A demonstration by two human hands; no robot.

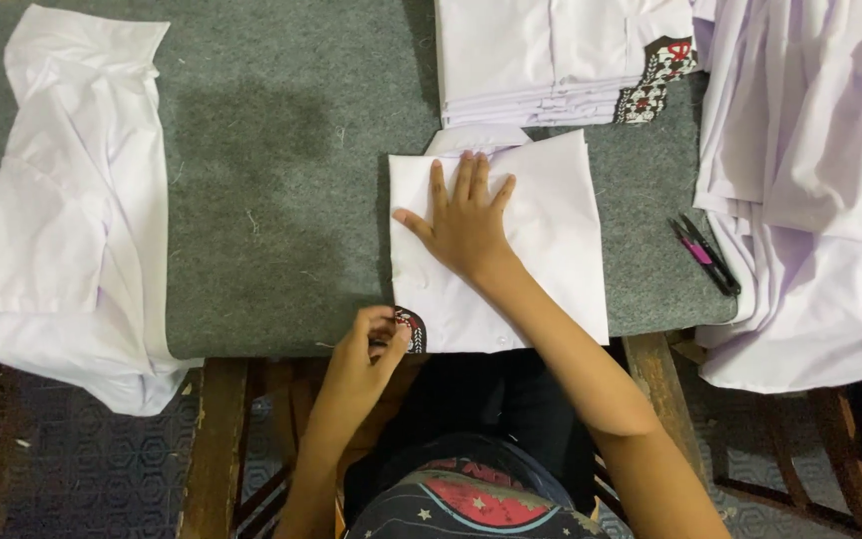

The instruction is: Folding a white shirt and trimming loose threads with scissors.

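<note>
White folded shirt (541,250) with patterned red-black badge (411,329), grey felt table cover (281,200), pink-black pens (705,255)

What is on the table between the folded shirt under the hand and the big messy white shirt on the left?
Nothing: the head view shows only bare grey felt between the folded shirt and the crumpled shirt.

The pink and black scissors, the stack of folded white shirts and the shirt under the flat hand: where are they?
Scissors (705,255), head view, on the handles.
Stack of folded shirts (541,50), head view, top shirt's front.
Folded shirt (561,250), head view, bare cloth right of the hand.
</note>
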